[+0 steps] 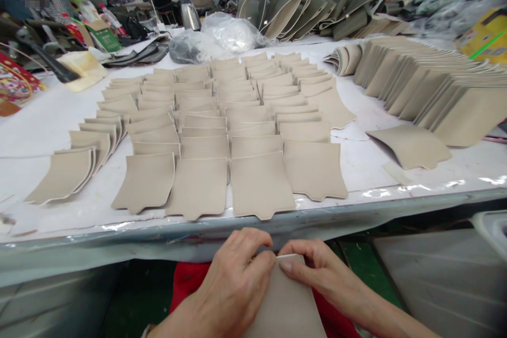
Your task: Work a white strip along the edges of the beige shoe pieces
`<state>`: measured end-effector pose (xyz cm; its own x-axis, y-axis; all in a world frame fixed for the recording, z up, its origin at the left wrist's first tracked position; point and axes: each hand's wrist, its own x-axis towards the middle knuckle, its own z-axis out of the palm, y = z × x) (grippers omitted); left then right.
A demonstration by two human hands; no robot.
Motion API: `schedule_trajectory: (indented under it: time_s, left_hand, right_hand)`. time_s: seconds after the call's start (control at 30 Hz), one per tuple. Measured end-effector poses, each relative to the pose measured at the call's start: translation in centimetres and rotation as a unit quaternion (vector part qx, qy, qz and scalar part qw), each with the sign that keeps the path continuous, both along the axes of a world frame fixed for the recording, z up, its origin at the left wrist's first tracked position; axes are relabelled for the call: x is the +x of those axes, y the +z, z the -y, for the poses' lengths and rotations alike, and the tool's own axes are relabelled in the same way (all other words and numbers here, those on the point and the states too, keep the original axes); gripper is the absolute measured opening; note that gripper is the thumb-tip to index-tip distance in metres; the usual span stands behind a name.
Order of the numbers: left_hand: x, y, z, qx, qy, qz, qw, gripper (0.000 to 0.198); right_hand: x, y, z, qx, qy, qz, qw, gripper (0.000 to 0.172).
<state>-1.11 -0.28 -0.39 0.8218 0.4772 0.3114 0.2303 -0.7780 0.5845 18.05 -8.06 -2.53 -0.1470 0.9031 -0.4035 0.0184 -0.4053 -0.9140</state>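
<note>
Beige panel (287,303), top edge pinched by left hand (236,285) and right hand (317,272) below table rim (356,217)

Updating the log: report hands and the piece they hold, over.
Left hand, right hand both pinch top edge of beige piece, below table edge. Laid-out pieces on table, apart from hands.

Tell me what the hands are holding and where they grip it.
One beige fabric piece, pinched along its top edge: left hand at the left part, right hand at the right part.
</note>
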Motion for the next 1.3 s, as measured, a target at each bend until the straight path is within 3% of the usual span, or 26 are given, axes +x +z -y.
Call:
schedule_trajectory:
  time_s: [0.17, 0.3, 0.63, 1.03, 1.3]
  left_hand:
    - [0.4, -0.2, 0.5, 0.069, 0.009, 0.04, 0.997, 0.019]
    - [0.8, -0.4, 0.7, 0.089, 0.007, 0.026, 0.996, 0.02]
    - [1.0, -1.4, 1.2, 0.222, -0.009, -0.012, 0.975, 0.029]
    - [0.5, -2.3, 1.5, 0.087, 0.044, 0.006, 0.995, 0.021]
    - [-0.3, -0.2, 1.1, 0.049, 0.093, 0.016, 0.994, 0.022]
  right_hand:
    - [-0.2, 0.3, -0.1, -0.007, -0.01, 0.004, 1.0, 0.04]
    - [-0.4, 0.3, -0.2, -0.011, -0.016, 0.006, 1.0, 0.038]
    - [-0.3, -0.6, 0.0, -0.005, -0.016, 0.013, 1.0, 0.039]
    - [-0.2, -0.1, 0.0, 0.001, -0.002, 0.009, 1.0, 0.037]
    - [0.0, -0.5, 0.0, -0.001, -0.001, 0.013, 1.0, 0.043]
